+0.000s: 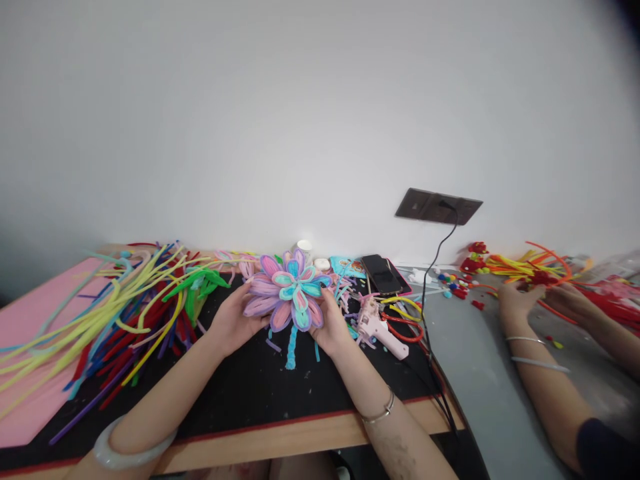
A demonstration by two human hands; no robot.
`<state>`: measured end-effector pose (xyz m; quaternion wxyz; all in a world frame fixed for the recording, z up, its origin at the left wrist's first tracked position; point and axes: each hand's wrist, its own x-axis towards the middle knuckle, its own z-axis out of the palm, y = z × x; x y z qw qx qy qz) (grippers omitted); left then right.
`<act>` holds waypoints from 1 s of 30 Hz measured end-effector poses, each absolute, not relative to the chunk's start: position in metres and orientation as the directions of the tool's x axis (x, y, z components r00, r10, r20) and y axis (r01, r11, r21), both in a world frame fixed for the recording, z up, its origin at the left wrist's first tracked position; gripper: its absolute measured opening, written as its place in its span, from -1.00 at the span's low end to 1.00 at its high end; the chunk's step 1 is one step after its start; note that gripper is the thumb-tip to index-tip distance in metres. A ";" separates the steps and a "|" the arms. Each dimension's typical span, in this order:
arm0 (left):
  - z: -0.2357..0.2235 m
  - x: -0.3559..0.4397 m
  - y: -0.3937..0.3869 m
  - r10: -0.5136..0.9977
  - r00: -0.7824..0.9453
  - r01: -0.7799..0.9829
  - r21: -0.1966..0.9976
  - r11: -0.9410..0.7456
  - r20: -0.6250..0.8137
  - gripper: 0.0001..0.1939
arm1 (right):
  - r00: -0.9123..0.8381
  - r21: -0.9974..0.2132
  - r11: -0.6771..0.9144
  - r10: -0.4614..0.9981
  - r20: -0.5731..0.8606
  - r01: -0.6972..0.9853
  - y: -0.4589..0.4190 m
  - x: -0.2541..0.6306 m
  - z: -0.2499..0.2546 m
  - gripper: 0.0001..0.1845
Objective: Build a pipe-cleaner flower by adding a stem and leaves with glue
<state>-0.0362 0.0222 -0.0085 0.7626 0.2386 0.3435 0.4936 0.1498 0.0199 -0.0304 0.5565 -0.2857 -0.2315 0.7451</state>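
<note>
Between my two hands is a pipe-cleaner flower (pixel 285 293), with purple and pink outer petals and smaller blue and pink inner ones. A twisted blue stem (pixel 291 350) hangs below it over the black mat (pixel 240 393). My left hand (pixel 235 320) grips the petals from the left side, its fingertips partly hidden behind them. On the right edge, my right hand (pixel 331 320) holds the petals with its thumb at the front. Small blue and purple cut pieces lie on the mat close by.
Loose pipe cleaners (pixel 125 313) pile over pink sheets (pixel 35 400) at left. A pink glue gun (pixel 380 330), its cable, and a phone (pixel 379 273) lie at right. Beyond, a co-worker's hands (pixel 525 300) work with red and orange pipe cleaners. A wall with a socket (pixel 437 207) stands behind.
</note>
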 end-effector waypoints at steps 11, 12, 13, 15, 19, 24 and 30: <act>-0.011 -0.037 0.023 0.915 0.259 -0.600 0.690 0.404 -0.310 -0.68 | -0.200 -0.673 -0.247 0.968 -0.148 -0.697 0.019 0.149 -0.029 -0.68; -0.011 -0.037 0.023 0.913 0.260 -0.605 0.684 0.408 -0.315 -0.68 | -0.203 -0.672 -0.247 0.968 -0.146 -0.698 0.019 0.149 -0.029 -0.69; -0.011 -0.037 0.023 0.911 0.258 -0.608 0.679 0.411 -0.321 -0.68 | -0.205 -0.670 -0.248 0.968 -0.144 -0.700 0.019 0.149 -0.028 -0.68; -0.010 -0.037 0.023 0.910 0.252 -0.611 0.674 0.414 -0.330 -0.69 | -0.208 -0.665 -0.250 0.968 -0.144 -0.703 0.019 0.149 -0.028 -0.68; -0.009 -0.036 0.022 0.907 0.254 -0.618 0.665 0.419 -0.335 -0.69 | -0.201 -0.660 -0.250 0.968 -0.150 -0.708 0.017 0.150 -0.027 -0.69; -0.009 -0.037 0.022 0.902 0.275 -0.640 0.637 0.429 -0.331 -0.67 | -0.195 -0.661 -0.251 0.968 -0.159 -0.707 0.017 0.150 -0.026 -0.70; -0.007 -0.037 0.022 0.902 0.278 -0.656 0.621 0.429 -0.330 -0.65 | -0.204 -0.655 -0.264 0.964 -0.168 -0.708 0.017 0.149 -0.026 -0.69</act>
